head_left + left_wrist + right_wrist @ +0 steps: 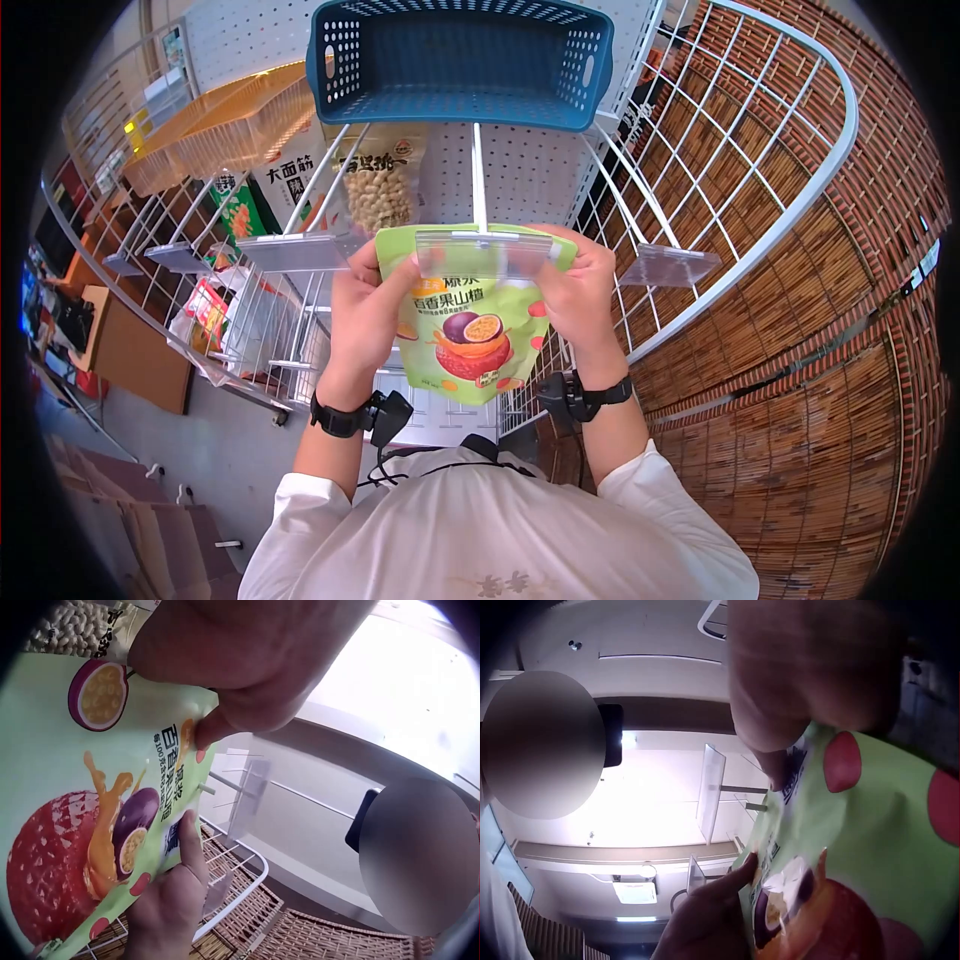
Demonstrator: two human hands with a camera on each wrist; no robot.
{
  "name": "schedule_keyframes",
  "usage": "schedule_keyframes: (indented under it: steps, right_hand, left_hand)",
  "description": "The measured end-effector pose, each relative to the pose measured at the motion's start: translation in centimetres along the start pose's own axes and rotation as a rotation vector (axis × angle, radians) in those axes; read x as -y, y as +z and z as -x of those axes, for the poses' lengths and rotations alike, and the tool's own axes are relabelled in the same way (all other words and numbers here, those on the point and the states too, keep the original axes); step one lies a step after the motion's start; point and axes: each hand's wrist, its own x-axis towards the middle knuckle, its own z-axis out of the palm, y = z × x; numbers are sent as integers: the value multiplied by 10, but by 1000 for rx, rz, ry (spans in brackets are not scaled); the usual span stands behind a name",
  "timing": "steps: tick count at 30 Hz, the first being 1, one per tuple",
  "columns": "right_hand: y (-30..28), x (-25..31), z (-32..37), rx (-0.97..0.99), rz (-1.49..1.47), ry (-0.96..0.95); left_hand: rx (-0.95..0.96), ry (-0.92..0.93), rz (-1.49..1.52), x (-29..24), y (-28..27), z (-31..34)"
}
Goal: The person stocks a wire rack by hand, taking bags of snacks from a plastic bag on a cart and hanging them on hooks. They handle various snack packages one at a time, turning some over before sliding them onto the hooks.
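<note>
A green snack pouch (465, 350), printed with a passion fruit and a red fruit, is upright at the front of the rack. My left hand (365, 315) pinches its upper left corner, thumb on the printed face. At the opposite upper corner my right hand (582, 305) pinches it the same way. A white hook rod (479, 180) comes forward from the backboard to the pouch's top edge. The rod's clear plastic tag plate (482, 254) overlaps the top of the printed face. In the left wrist view, the printed front of the pouch (75, 772) shows close up.
Above stands a blue perforated basket (460, 70), with an orange clear tray (215, 125) to its left. Behind my left hand hangs a nut bag (380, 190). More hooks carry tag plates (668, 266) on both sides. White wire side panels (770, 150) flank the rack.
</note>
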Motion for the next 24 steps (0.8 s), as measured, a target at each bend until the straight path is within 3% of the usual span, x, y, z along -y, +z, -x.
schedule_keyframes:
  steps: [4, 6, 8, 10, 12, 14, 16, 18, 20, 22, 23, 24]
  right_hand:
    - [6, -22, -28, -136, 210, -88]
    - [4, -39, -41, -325, 306, -149]
    - [1, -39, -41, -339, 251, -114]
    - [-4, -37, -28, -468, 624, -338]
    - [-11, -36, -6, -421, 614, -250]
    - [-16, -44, 10, -286, 720, -253]
    - [-17, -51, 22, -210, 744, -217]
    - [-16, -57, 24, -134, 768, -178]
    - [-11, -60, 24, -52, 724, -101]
    - [-2, -61, 20, -28, 730, -91]
    - [5, -62, 17, -10, 735, -84]
    - [14, -63, 14, 11, 730, -84]
  left_hand:
    - [-31, -2, -45, 15, 2, -32]
    - [-44, 7, -87, 24, 5, -59]
    - [-78, 100, -136, 39, 4, -91]
    - [-150, 188, -172, 57, 7, -122]
    - [-222, 269, -208, 75, 11, -151]
    - [-457, 522, -719, 78, 21, -166]
    - [-488, 454, -658, 80, 32, -169]
    - [-565, 614, -776, 93, 26, -184]
    - [-555, 613, -774, 88, 27, -174]
    - [-548, 795, -693, 84, 25, -161]
    - [-502, 665, -696, 87, 19, -154]
    - [-507, 651, -776, 90, 12, -145]
